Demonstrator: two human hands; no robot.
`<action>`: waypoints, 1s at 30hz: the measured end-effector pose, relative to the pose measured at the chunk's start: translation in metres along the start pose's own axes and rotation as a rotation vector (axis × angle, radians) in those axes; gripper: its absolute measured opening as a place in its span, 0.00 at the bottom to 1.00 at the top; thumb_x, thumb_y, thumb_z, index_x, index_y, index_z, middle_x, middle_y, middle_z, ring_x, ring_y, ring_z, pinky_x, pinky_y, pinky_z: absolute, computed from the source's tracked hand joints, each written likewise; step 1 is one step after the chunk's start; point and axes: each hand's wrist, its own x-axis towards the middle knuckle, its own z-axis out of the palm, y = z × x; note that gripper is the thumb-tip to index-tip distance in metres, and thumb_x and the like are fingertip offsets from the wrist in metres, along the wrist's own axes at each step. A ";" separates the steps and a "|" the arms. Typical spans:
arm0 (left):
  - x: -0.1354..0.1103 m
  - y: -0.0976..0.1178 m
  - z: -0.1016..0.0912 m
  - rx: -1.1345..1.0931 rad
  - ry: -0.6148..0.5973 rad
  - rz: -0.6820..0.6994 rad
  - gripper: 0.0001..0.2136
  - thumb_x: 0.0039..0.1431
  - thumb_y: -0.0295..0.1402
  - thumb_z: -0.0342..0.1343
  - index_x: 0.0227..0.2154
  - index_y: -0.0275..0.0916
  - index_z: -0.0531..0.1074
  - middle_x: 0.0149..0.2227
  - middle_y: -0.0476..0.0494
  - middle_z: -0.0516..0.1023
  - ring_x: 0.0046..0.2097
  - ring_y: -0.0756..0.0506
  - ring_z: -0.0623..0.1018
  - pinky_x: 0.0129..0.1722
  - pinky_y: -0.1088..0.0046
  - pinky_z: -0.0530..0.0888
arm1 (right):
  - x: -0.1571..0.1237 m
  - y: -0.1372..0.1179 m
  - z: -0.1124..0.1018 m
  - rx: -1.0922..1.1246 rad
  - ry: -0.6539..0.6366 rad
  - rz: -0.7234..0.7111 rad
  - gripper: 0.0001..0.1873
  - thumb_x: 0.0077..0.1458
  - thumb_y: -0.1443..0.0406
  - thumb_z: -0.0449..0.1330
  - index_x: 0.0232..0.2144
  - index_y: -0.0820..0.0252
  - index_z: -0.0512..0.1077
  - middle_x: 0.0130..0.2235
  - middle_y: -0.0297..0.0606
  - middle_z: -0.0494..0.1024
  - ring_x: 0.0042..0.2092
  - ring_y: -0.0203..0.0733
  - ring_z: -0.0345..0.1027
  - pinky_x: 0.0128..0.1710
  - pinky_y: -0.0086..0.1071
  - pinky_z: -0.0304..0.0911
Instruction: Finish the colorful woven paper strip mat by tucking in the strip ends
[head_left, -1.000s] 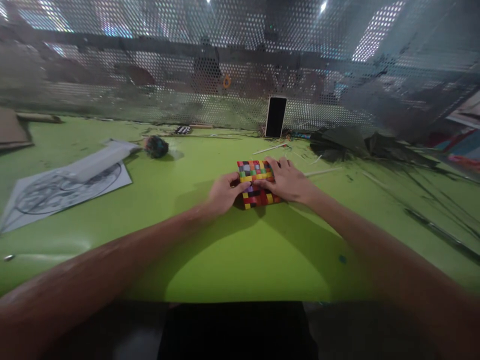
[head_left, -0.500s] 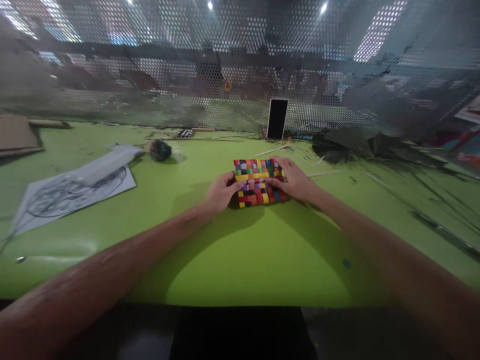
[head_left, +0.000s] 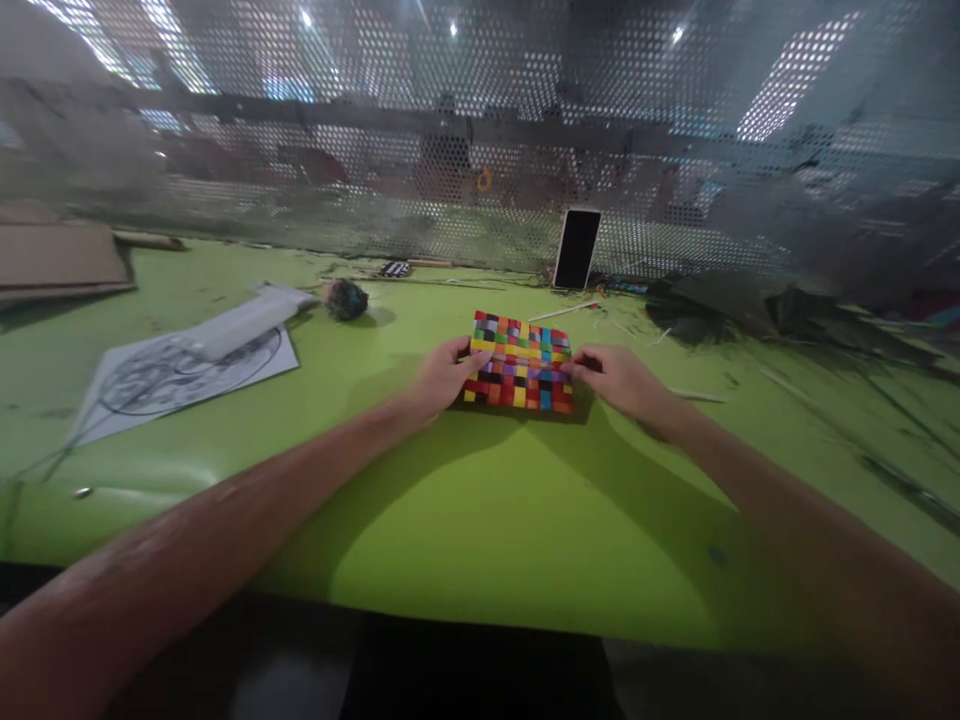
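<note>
A small mat woven from many-coloured strips [head_left: 521,362] is held just above the green table, tilted slightly towards me. My left hand [head_left: 442,375] grips its left edge, thumb on the front and fingers behind. At the right edge, my right hand [head_left: 619,378] pinches the mat between thumb and forefinger, its other fingers curled. The mat's back is hidden from view.
A phone [head_left: 577,248] leans upright against the perforated metal screen [head_left: 360,140]. Left on the table lie a printed sheet [head_left: 142,390] with a white packet [head_left: 244,325] on it, a dark ball [head_left: 346,299] and cardboard [head_left: 60,258]. Dark leaves [head_left: 720,308] lie right.
My right hand has slid from across the mat's upper right corner to a pinch at its right edge, uncovering more of the weave. The camera view has turned slightly left.
</note>
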 end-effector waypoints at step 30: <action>-0.028 0.017 0.026 0.067 -0.032 -0.035 0.14 0.52 0.43 0.66 0.35 0.37 0.81 0.38 0.40 0.84 0.37 0.44 0.81 0.40 0.63 0.77 | -0.006 -0.034 0.014 -0.164 0.311 0.035 0.58 0.49 0.42 0.63 0.70 0.51 0.37 0.60 0.54 0.58 0.53 0.64 0.66 0.50 0.57 0.63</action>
